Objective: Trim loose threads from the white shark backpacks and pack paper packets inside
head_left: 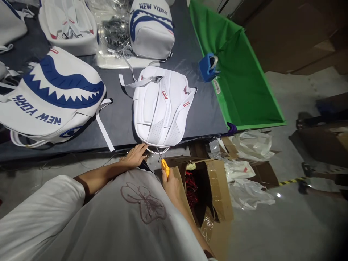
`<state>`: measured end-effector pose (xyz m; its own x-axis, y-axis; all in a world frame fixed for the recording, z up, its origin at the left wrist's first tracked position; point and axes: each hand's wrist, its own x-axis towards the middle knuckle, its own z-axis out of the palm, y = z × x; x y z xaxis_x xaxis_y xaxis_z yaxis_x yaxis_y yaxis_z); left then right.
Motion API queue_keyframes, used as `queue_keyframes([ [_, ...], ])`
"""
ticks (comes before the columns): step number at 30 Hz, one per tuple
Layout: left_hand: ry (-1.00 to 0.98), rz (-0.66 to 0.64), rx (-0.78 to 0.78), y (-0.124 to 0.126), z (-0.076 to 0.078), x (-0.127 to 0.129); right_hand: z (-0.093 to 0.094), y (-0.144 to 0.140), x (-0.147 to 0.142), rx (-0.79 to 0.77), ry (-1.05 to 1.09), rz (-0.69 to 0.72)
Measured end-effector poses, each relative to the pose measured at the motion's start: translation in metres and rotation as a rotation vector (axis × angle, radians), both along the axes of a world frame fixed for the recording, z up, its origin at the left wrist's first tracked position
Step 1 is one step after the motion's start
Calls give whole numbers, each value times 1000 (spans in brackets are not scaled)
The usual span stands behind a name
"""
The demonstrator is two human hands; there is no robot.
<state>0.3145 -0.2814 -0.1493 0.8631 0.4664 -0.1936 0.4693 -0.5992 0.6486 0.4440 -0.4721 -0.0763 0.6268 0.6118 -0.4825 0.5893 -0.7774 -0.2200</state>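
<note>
Table (114, 123) edge: hands (136, 155) at backpack (160, 105)

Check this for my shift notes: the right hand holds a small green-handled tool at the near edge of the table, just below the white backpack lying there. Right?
Not quite. The head view shows the tool in the right hand has an orange-yellow handle, not green. The rest holds: it is at the table edge, just below the white backpack.

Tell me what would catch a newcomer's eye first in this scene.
Probably the big white backpack with a blue shark mouth and upside-down NEW YORK lettering, lying at the table's left. Next, the bright green cloth bin along the table's right edge. Nearer, a plain white backpack lies straps-up at the front edge, where the left hand touches its bottom and the right hand holds a small orange-handled tool.
</note>
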Motion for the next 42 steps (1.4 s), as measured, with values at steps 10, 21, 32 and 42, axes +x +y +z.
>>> queue_keyframes([
  [10,96,-111,73,1,3,-1,-18,-22,6,219,132,-143],
  [21,87,-56,55,-2,-3,5,-20,-26,5,257,220,-243],
  [32,52,52,-53,-5,-4,12,-26,-28,2,324,302,-372],
  [42,60,153,-118,-12,9,36,-17,-20,5,560,613,-600],
])
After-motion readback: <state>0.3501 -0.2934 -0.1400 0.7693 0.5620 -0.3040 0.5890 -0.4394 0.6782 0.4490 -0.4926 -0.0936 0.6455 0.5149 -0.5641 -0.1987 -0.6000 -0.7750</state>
